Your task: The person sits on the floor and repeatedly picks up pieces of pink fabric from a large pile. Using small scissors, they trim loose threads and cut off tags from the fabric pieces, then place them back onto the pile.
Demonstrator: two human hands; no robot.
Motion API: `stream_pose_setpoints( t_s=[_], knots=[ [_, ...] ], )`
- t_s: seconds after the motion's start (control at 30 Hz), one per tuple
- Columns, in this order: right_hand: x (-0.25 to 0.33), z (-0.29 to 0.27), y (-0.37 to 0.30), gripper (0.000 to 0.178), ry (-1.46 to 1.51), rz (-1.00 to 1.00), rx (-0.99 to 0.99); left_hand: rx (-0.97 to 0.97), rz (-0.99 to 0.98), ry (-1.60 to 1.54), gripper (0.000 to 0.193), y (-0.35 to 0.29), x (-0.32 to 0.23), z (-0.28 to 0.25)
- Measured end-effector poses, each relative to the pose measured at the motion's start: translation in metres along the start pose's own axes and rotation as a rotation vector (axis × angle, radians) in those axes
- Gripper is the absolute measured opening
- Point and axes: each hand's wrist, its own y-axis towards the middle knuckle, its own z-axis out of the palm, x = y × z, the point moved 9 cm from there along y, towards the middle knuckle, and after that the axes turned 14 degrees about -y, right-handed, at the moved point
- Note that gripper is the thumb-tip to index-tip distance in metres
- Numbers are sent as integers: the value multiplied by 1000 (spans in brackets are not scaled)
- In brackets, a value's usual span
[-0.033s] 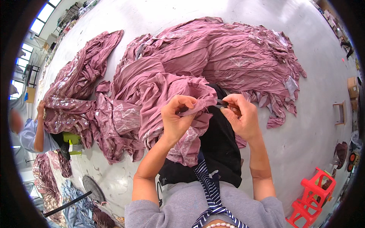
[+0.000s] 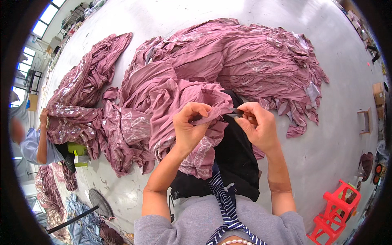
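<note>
My left hand (image 2: 192, 125) is closed, pinching the edge of a dusty-pink cloth (image 2: 171, 100) with pale patterned bands. The cloth lies bunched over my lap and runs on into the heap on the floor. Small dark thread snips (image 2: 233, 115) are in my closed right hand (image 2: 258, 124), mostly hidden by the fingers. Their two narrow blades show slightly apart, pointing left, right beside the pinched cloth edge. Whether the blades touch the cloth I cannot tell.
A large pink cloth heap (image 2: 261, 61) spreads over the pale floor ahead. At far left another person (image 2: 36, 143) holds part of the pink cloth. Blue cloth (image 2: 83, 218) and a round black stand base (image 2: 101, 202) lie lower left. A red plastic stool (image 2: 337, 210) stands lower right.
My right hand has shifted slightly left, and the snips' blades now show more clearly, nearer the cloth edge. My left hand keeps its place.
</note>
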Motion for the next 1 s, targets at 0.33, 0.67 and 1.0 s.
stream_pose_setpoints(
  t_s=[0.33,0.67,1.0],
  knots=[
    [24,3,6,22,-207,-178,-46,103,116,183,20,3,-15,12],
    [-17,-38,2,24,-139,60,-269,27,132,336,13,3,-5,-13],
    [-123,-30,-52,29,-93,401,-265,283,-206,1095,78,-82,32,-65]
  ],
)
